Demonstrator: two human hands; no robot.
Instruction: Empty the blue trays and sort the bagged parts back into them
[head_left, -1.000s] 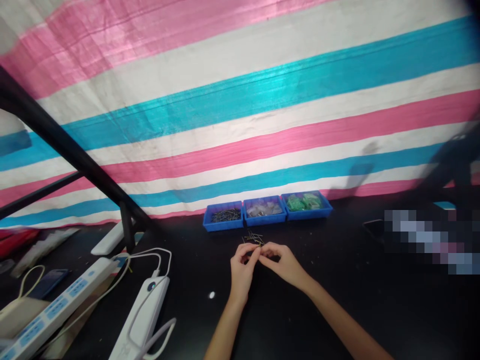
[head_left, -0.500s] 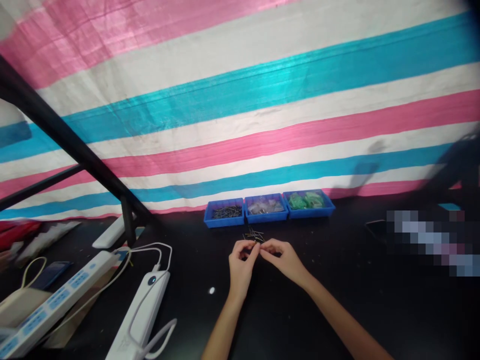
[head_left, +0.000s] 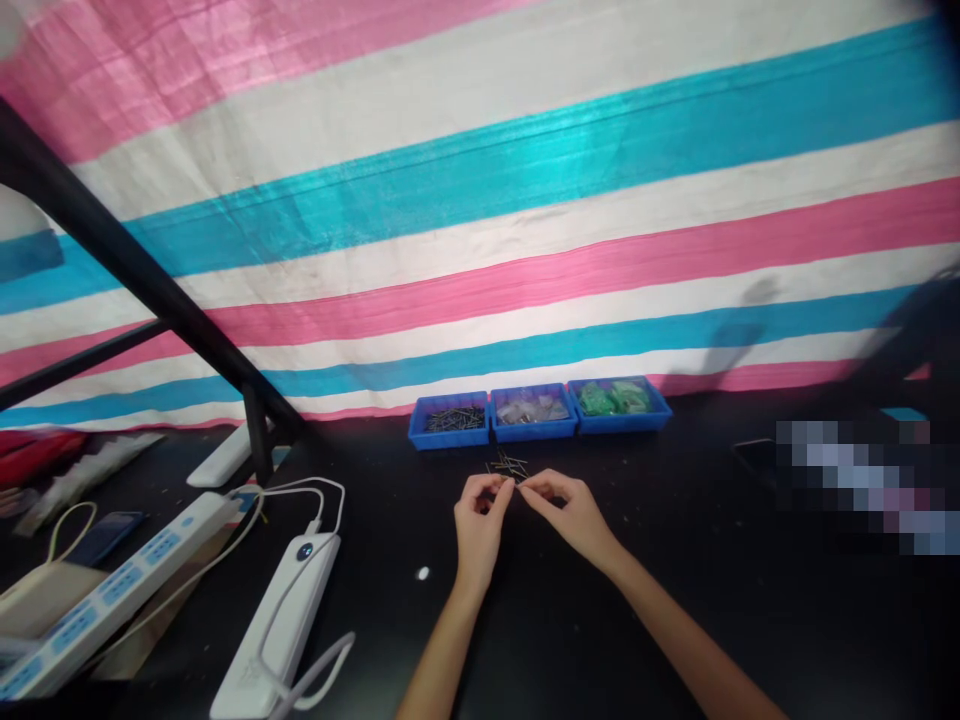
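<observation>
My left hand [head_left: 482, 515] and my right hand [head_left: 566, 508] meet fingertip to fingertip over the black table [head_left: 585, 630]. Both are closed in a pinch, thumb against finger. What lies between the fingertips is too small to make out. Just beyond them is a small loose pile of thin screw-like metal pieces [head_left: 512, 465]. Behind the pile stand blue trays in a row: the left tray [head_left: 448, 440] holds many similar dark thin pieces, the middle tray [head_left: 534, 432] holds clear plastic bags, and the right tray [head_left: 625, 422] holds green bags.
To the left lie a white power bank [head_left: 281, 630] with a looped cable, a long power strip [head_left: 124, 590] and a phone [head_left: 109, 537]. A black metal frame [head_left: 180, 320] slants down there. A striped sheet [head_left: 480, 230] hangs behind. A small white disc [head_left: 424, 573] lies near my left forearm.
My fingertips have drawn slightly apart at the pinch. Otherwise the view has shifted only a little, and the trays and pile stay in place.
</observation>
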